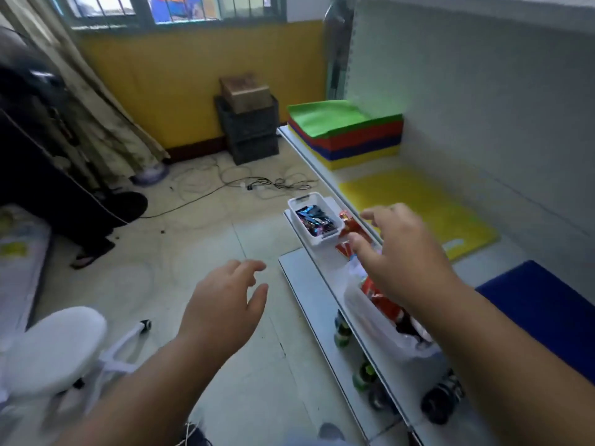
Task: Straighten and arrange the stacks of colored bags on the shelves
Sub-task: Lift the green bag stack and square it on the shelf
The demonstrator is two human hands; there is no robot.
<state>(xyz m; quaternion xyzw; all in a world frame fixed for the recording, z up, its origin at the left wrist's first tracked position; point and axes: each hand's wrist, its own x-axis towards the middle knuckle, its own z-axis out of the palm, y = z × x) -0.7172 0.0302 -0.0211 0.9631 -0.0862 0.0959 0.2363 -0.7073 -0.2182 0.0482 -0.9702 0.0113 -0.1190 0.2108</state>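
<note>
left hand (222,304): fingers loosely spread, holding nothing, over the floor
right hand (405,252): grip relaxed, empty (above snack tray)
bag stack (347,133): green-topped, far end of shelf (322,162)
yellow bag (418,201): flat, nearer

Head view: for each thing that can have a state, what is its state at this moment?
Left hand: open, fingers loosely spread, holding nothing, over the floor.
Right hand: open, reaching toward the shelf, touching nothing clearly.
Multicolored stack: piled, green on top, top layer askew.
Yellow bag: lying flat, apart from the stack.
Blue bag: flat, partly out of view.
White bin: upright, uncovered, holding wrapped snacks.
</note>
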